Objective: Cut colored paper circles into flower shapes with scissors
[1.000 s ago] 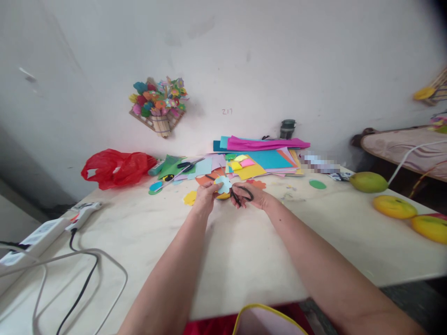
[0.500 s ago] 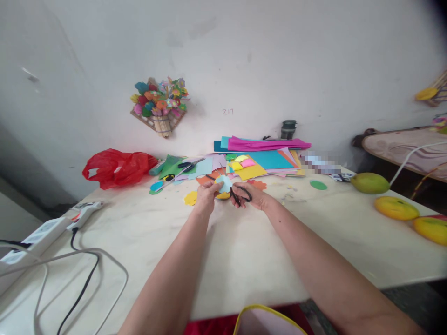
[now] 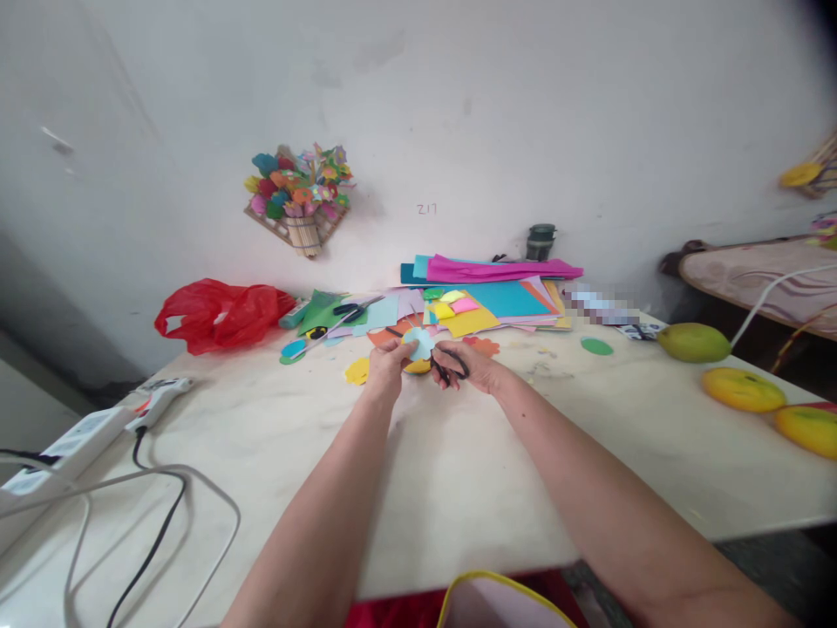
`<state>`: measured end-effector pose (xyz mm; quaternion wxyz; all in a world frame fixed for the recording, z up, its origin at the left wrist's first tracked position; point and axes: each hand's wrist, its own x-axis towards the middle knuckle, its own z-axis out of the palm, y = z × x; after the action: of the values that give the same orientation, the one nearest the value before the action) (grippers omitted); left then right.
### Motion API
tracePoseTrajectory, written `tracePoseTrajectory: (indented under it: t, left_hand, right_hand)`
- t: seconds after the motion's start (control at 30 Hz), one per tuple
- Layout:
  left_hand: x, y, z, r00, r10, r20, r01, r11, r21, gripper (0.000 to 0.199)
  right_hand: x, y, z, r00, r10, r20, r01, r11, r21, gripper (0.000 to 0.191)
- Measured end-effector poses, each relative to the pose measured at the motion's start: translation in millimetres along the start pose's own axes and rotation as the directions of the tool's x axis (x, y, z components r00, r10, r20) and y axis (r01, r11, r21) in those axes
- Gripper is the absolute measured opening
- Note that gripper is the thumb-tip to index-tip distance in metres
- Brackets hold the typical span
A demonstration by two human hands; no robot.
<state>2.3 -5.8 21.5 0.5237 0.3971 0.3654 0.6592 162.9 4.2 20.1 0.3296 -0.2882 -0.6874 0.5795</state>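
Both forearms extend forward over the pale tabletop (image 3: 451,497) and converge near the centre of the frame. The left forearm enters at the bottom edge, left of centre, and slants up and to the right. The right forearm enters at the lower right corner and slants up and to the left at a shallower angle. Both hands sit just below the middle of the frame, close together but apart.

Left hand (image 3: 387,368): thumb uppermost, pinching the left edge of the light blue paper piece (image 3: 421,342) between thumb and fingers. The paper piece is located at frame centre, between the two hands.

Right hand (image 3: 480,366): turned inward, fingers curled around the black handles of the scissors (image 3: 465,370). The position of the blades relative to the paper edge cannot be determined at this size.

Surrounding items: a yellow paper shape (image 3: 357,372) lies just left of the left hand; an orange paper shape (image 3: 485,346) lies just beyond the right hand. Coloured sheets (image 3: 516,299) are stacked above centre. A second pair of scissors (image 3: 350,310) lies left of the stack. A red plastic bag (image 3: 219,316) occupies the left of the frame.
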Motion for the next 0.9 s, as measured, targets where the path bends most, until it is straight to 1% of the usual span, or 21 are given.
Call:
tracePoseTrajectory:
  t: [0.27, 0.47, 0.67, 0.9]
  left_hand:
    - [-0.2, 0.0, -0.3, 1.000, 0.002, 0.014, -0.002, 1.000, -0.012, 0.024]
    - [0.5, -1.2, 0.0, 1.000, 0.008, -0.009, -0.008, 1.000, -0.008, 0.023]
    - [2.5, -3.2, -1.5, 1.000, 0.009, -0.001, -0.009, 1.000, -0.012, 0.023]
    - [3.2, -4.4, -2.3, 1.000, 0.011, -0.003, -0.011, 1.000, -0.007, 0.023]
  right_hand:
    - [1.0, 1.9, -0.2, 1.000, -0.004, -0.009, 0.004, 1.000, -0.013, 0.032]
    - [0.1, 0.9, 0.5, 1.000, -0.005, -0.019, 0.005, 1.000, -0.005, 0.033]
    - [1.2, 3.1, -0.4, 1.000, -0.016, -0.011, 0.016, 1.000, -0.001, 0.031]
    - [2.0, 3.9, 0.1, 1.000, -0.011, -0.029, 0.011, 1.000, -0.007, 0.030]
